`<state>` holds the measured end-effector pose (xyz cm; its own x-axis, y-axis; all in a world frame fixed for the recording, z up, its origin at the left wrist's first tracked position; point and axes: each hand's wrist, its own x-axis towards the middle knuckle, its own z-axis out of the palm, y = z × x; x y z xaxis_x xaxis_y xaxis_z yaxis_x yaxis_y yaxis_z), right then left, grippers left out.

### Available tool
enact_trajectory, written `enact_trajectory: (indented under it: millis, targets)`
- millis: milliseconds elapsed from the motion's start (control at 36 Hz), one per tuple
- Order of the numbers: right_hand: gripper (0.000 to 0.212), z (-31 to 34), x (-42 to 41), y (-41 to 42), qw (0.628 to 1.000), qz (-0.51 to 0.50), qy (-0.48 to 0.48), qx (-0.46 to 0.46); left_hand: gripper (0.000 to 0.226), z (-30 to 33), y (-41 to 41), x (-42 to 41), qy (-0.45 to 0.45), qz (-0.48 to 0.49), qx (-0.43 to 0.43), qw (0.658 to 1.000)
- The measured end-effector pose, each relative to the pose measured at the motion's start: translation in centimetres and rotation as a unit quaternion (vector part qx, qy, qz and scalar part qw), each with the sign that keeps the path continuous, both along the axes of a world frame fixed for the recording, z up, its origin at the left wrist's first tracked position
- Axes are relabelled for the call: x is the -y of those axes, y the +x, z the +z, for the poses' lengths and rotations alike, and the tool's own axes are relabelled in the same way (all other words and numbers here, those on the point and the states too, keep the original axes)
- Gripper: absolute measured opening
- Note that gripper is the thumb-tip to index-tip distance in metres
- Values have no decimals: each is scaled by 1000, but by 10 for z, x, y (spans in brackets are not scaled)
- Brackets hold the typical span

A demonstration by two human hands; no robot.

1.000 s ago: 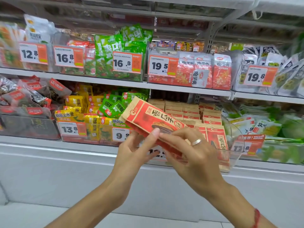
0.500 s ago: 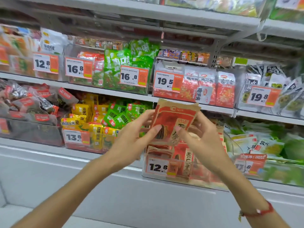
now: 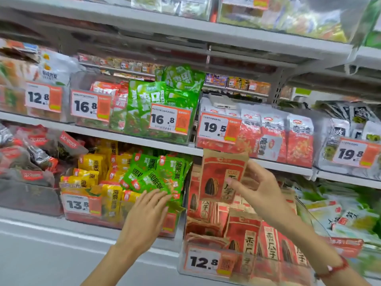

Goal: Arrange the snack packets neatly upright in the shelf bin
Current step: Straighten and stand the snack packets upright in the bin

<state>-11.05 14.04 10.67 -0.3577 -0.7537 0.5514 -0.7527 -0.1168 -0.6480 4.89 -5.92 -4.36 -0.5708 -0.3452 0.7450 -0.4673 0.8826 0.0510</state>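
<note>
- A shop aisle: grey metal shelves (image 3: 185,27) stacked in tiers, each carrying clear plastic bins of snack bags fronted by white-and-orange price cards.
- Nearest, low at the front, stands the clear plastic shelf bin (image 3: 206,273) with the 12.8 card, its row of red-and-brown paper sunflower-seed packets (image 3: 268,242) mostly upright, a few at the left slumped flat.
- The left hand (image 3: 144,215) hangs just left of that bin with fingers straight and loose, holding nothing, in front of the green and yellow foil packets (image 3: 148,174).
- The right hand (image 3: 261,195) pinches one red-and-brown seed packet (image 3: 220,176) by its right edge.
- That packet is above the bin's back left part, long axis near vertical, top tipped slightly; the bin lies straight below, so the right hand looks set to lower it.
- Farther back, red-and-white bags (image 3: 288,139) fill the shelf above.
</note>
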Motion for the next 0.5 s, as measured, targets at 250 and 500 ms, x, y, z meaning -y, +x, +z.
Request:
enact_trajectory:
  millis: [250, 500]
  targets:
    - [28, -15, 29, -12, 985, 80, 149, 24, 32, 1, -21, 0, 37, -5, -85, 996]
    - [27, -8, 38, -15, 980, 52, 172, -86, 32, -2, -21, 1, 63, -9, -71, 995]
